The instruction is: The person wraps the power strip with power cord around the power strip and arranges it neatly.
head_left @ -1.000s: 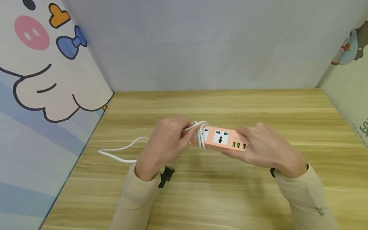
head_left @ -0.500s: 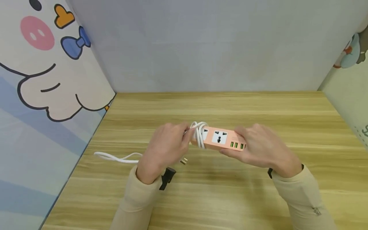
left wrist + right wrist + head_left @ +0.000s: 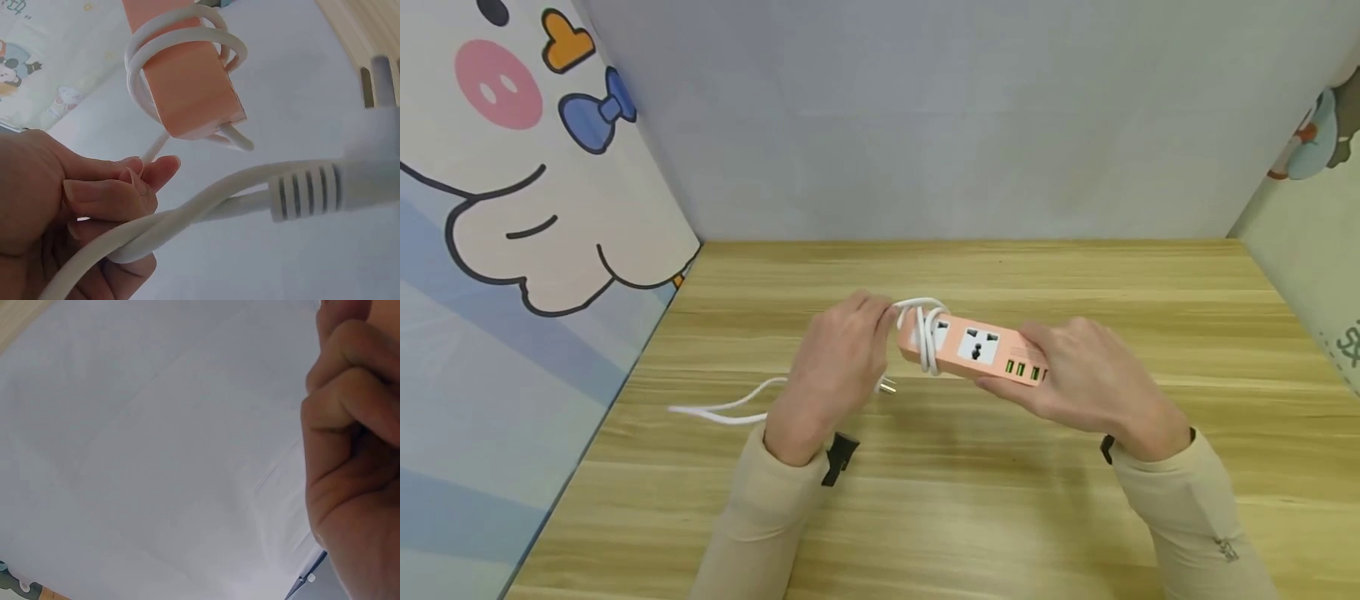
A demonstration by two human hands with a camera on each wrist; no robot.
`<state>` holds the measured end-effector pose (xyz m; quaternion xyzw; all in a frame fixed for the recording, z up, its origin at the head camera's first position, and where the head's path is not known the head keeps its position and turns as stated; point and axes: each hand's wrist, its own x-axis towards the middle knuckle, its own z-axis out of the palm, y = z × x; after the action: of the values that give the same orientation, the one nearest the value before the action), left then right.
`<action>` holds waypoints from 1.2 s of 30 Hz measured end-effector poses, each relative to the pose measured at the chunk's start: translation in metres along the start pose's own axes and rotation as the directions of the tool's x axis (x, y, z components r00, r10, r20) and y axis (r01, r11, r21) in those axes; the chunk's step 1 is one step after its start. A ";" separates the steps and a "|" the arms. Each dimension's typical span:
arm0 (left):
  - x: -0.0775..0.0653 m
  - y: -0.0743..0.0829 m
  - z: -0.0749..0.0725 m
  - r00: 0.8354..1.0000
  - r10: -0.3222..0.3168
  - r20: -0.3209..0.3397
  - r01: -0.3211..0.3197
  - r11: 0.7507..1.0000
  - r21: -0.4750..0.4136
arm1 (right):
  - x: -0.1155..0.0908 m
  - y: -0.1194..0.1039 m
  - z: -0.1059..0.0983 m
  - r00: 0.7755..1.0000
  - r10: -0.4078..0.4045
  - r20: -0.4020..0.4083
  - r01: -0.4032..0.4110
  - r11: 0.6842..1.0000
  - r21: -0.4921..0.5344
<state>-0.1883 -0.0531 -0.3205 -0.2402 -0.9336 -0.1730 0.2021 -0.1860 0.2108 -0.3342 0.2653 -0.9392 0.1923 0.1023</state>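
Note:
A peach power strip (image 3: 951,346) with white sockets and several green USB ports is held above the table. My right hand (image 3: 1086,379) grips its right end, fingers curled round it in the right wrist view. White cord (image 3: 927,337) loops round the strip's left end. My left hand (image 3: 842,367) pinches the cord just beyond that end, thumb against fingers in the left wrist view. The white plug (image 3: 369,172) hangs from the cord beside the left hand, its metal prongs (image 3: 887,385) showing below it in the head view. A loose cord loop (image 3: 722,414) trails left of the left wrist.
The wood-grain table (image 3: 985,517) lies below both hands. A pale grey wall panel (image 3: 962,125) stands along its back edge. Cartoon-printed panels rise on the left (image 3: 550,267) and right (image 3: 1311,250).
The left hand dips slightly, then rises with the cord, away from the strip's end. The strip's left end also tilts up a little. The trailing cord loop shifts, and the prongs come into view.

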 end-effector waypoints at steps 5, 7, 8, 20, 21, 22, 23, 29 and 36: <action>0.002 -0.007 0.004 1.000 -0.004 -0.018 0.006 0.991 0.137 | -0.002 -0.006 0.002 1.000 -0.028 -0.014 0.028 1.000 -0.003; 0.001 -0.011 0.002 1.000 -0.010 0.007 0.009 0.993 0.116 | -0.004 -0.008 0.003 0.998 -0.057 -0.028 0.056 0.998 -0.009; 0.001 -0.013 0.001 1.000 -0.018 0.020 0.017 0.996 0.084 | -0.005 -0.008 0.004 0.997 -0.068 -0.036 0.068 0.998 -0.011; 0.002 0.002 0.001 0.998 0.027 -0.055 -0.036 0.986 -0.163 | -0.001 -0.006 0.005 0.995 -0.084 -0.060 0.085 0.996 0.006; 0.001 0.005 0.001 0.998 0.025 -0.065 -0.036 0.983 -0.177 | -0.001 -0.006 0.006 0.994 -0.084 -0.066 0.085 0.996 0.012; 0.000 0.007 0.000 0.997 0.023 -0.072 -0.036 0.982 -0.186 | 0.000 -0.005 0.006 0.993 -0.086 -0.075 0.087 0.996 0.011; -0.001 0.009 -0.001 0.997 0.022 -0.078 -0.037 0.982 -0.188 | 0.000 -0.005 0.005 0.992 -0.089 -0.086 0.090 0.996 0.011; -0.003 0.017 -0.007 0.999 -0.030 0.027 0.035 0.979 -0.201 | -0.001 -0.005 0.001 0.985 -0.118 -0.126 0.118 0.993 -0.008; -0.006 0.013 -0.017 0.973 -0.121 0.199 0.158 0.970 -0.182 | -0.004 -0.002 -0.005 0.997 -0.062 -0.054 0.062 0.998 0.004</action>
<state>-0.1723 -0.0519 -0.3057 -0.2077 -0.9412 -0.2552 0.0764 -0.1807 0.2126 -0.3306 0.2894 -0.9269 0.1988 0.1328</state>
